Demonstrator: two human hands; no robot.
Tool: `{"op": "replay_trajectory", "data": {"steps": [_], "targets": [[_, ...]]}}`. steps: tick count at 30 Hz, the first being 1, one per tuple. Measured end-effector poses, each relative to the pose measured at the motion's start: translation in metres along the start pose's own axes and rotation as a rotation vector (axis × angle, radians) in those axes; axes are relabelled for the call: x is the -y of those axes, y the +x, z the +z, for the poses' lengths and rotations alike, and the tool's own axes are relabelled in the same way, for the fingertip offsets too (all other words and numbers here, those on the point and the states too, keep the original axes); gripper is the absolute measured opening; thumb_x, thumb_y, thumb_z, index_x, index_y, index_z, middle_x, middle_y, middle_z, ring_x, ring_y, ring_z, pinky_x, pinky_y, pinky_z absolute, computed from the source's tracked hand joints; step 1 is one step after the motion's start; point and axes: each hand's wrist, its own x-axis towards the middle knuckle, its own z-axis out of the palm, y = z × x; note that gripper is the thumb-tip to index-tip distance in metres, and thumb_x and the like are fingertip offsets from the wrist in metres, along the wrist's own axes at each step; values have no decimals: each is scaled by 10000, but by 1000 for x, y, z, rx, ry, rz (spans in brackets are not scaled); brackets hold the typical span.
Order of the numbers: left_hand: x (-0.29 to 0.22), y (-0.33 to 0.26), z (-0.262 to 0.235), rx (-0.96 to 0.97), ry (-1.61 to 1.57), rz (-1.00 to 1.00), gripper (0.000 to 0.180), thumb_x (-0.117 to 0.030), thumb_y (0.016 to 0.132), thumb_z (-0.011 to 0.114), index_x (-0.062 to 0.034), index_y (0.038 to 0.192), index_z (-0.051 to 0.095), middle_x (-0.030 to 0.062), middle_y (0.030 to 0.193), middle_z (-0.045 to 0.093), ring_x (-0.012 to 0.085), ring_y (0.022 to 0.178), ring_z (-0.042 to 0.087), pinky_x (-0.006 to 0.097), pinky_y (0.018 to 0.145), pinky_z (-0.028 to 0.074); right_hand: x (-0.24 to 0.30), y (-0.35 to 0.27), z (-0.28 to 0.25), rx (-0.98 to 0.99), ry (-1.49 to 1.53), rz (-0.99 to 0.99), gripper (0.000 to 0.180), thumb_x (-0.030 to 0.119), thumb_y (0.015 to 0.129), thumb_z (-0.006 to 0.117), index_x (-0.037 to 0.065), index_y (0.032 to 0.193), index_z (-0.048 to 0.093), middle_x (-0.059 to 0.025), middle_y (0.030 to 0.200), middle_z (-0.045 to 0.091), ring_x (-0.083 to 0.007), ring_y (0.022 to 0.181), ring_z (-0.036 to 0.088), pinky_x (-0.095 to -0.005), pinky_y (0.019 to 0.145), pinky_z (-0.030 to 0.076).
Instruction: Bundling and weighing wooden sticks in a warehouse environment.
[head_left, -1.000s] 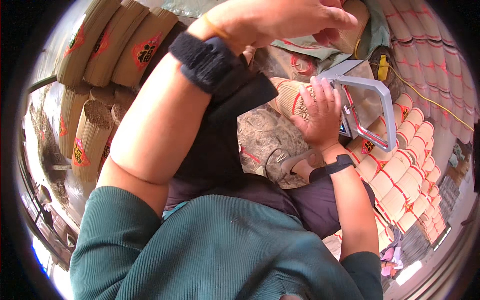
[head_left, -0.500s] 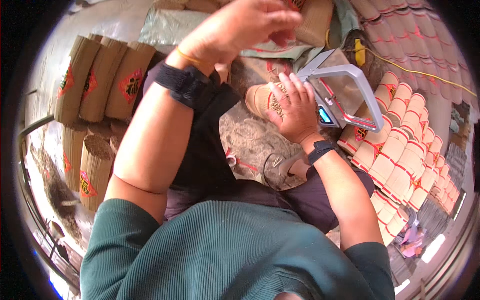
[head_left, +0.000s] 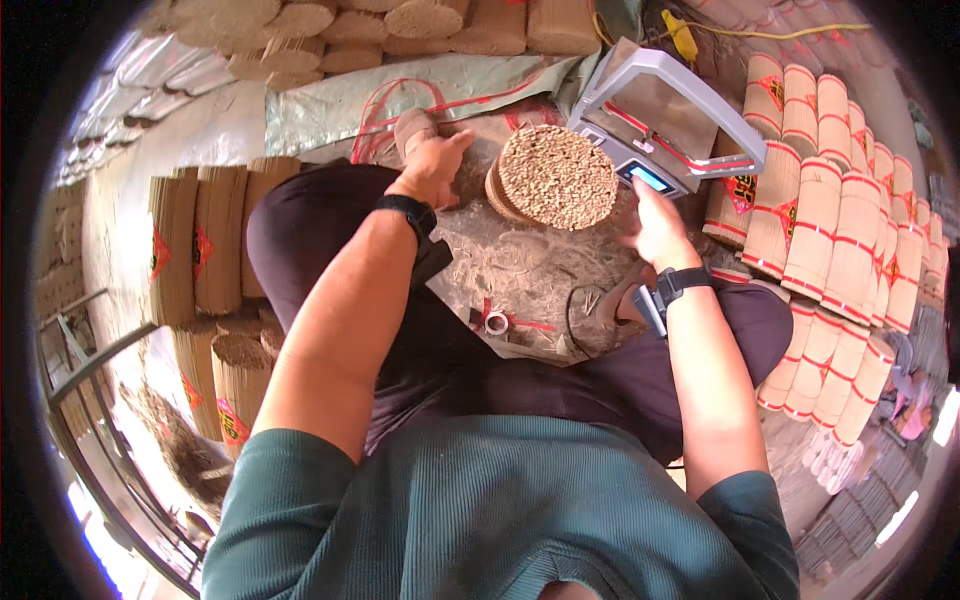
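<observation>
A thick round bundle of thin tan sticks, like incense sticks [head_left: 558, 178], stands on end between my hands, its grainy top facing up. To its left, my left hand [head_left: 436, 168] is open, fingers stretched toward it, with a gap between them. On the other side, my right hand [head_left: 658, 222] is also open, thumb and fingers apart, just off the bundle. Its upper fingers come close to the lit blue screen of a grey arch-framed machine [head_left: 690, 75]; I cannot tell whether they touch it. Neither hand holds anything.
Labelled stick bundles with red bands [head_left: 815, 215] are stacked at right, others [head_left: 215, 240] stand at left. Unwrapped bundles [head_left: 425, 18] lie piled behind a green sheet [head_left: 335, 108]. A tape roll [head_left: 496, 322] lies near my foot. A metal rail [head_left: 95, 370] runs along the left.
My left hand has come down from high up to the bundle's left. My right hand has lifted off the bundle's top and moved to its right. The view has shifted, uncovering the bundle.
</observation>
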Motion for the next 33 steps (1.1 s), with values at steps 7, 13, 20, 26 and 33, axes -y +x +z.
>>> {"op": "replay_trajectory", "data": {"steps": [7,13,20,26,33], "targets": [[-30,15,55,-54,-985,-613,690,-535,878,557,-2,1305,453,220,1355,467,393,1181,495,568,998,376,-30,36,12,526,378,353,495,490,928,458,174,1305,508,-75,1321,535,-291,1172,526,-637,947,373],[-33,13,84,473,-1354,-165,502,-433,979,393,-16,1181,586,131,1174,634,294,1067,598,490,1001,409,-18,26,37,648,697,382,502,497,925,457,100,1199,592,-115,1174,630,-291,1037,617,-550,892,486],[-30,-14,86,726,-1549,-5,361,-264,982,423,10,1186,541,124,1109,648,286,996,624,429,903,497,-16,-12,27,606,651,168,462,415,940,491,44,1205,564,-119,1151,635,-231,1002,637,-405,887,529],[-72,-89,65,39,-1274,201,437,-139,910,574,-97,1309,398,123,1221,527,243,1061,575,409,867,515,20,-76,26,869,638,45,460,373,950,507,53,1279,471,-104,1141,620,-185,968,639,-341,841,548],[-160,-217,72,-7,-872,854,785,-132,799,614,-91,1470,209,151,1458,326,293,1336,341,428,1108,286,65,-176,-10,837,506,-689,802,321,864,650,21,1451,193,-137,1367,418,-205,1234,439,-367,1039,350]]}}
